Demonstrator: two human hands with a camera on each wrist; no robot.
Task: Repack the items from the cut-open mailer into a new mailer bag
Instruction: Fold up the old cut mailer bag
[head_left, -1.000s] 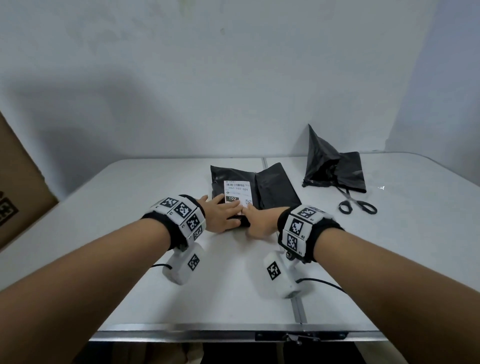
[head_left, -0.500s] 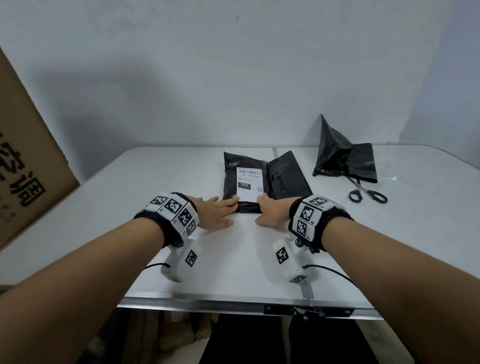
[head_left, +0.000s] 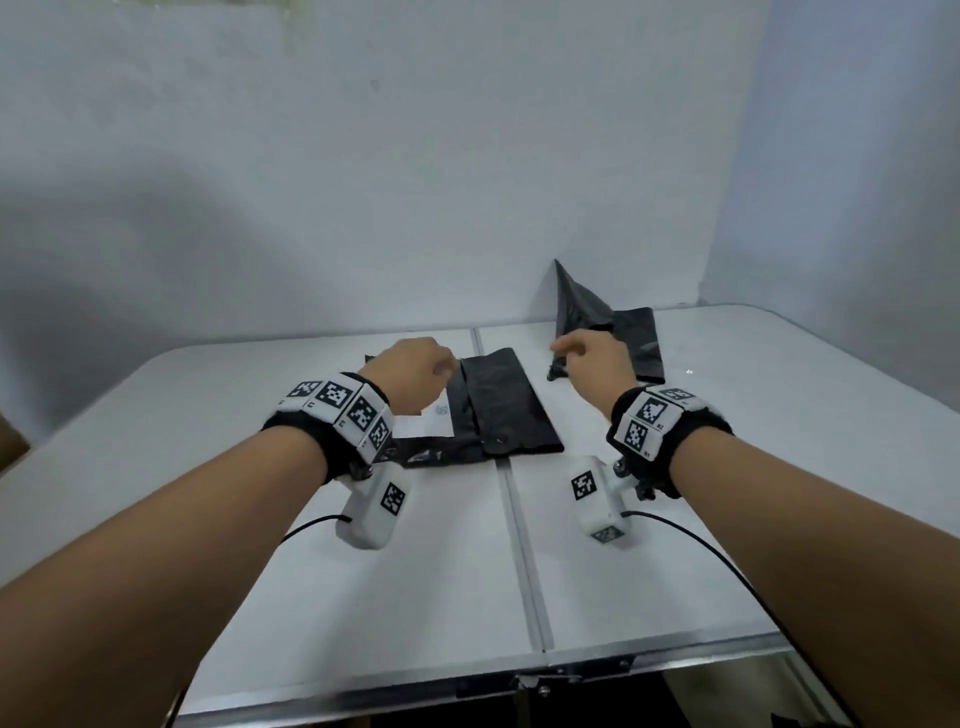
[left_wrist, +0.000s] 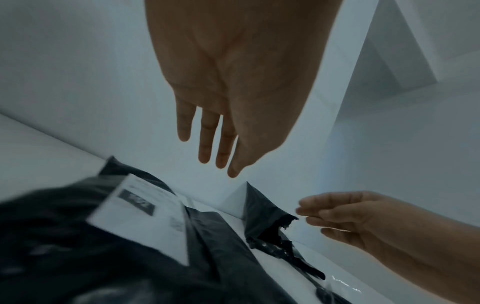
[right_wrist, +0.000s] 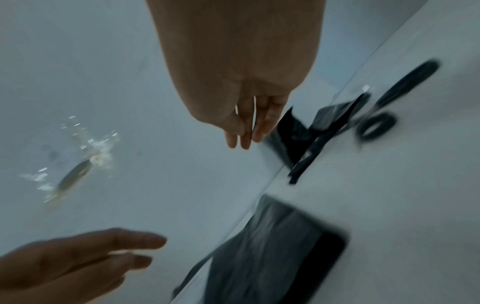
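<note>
Hovering slack over white table (head_left: 675, 545) w/ plain wall: left hand (head_left: 410, 371), right hand (head_left: 597, 364), prob. both empty.

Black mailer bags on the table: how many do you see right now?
2. The labelled mailer lies flat at table centre; the cut-open mailer sits crumpled behind the right hand. More could be hidden.

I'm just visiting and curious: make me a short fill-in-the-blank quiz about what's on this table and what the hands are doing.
1. The white label is stuck on the flat ____ mailer.
2. Both the left hand and the right hand hold ____.
3. The crumpled bag lies on the person's ____ side of the flat mailer.
4. In the right wrist view, black-handled ____ lie on the table by the bag.

Missing words: black; nothing; right; scissors
</note>
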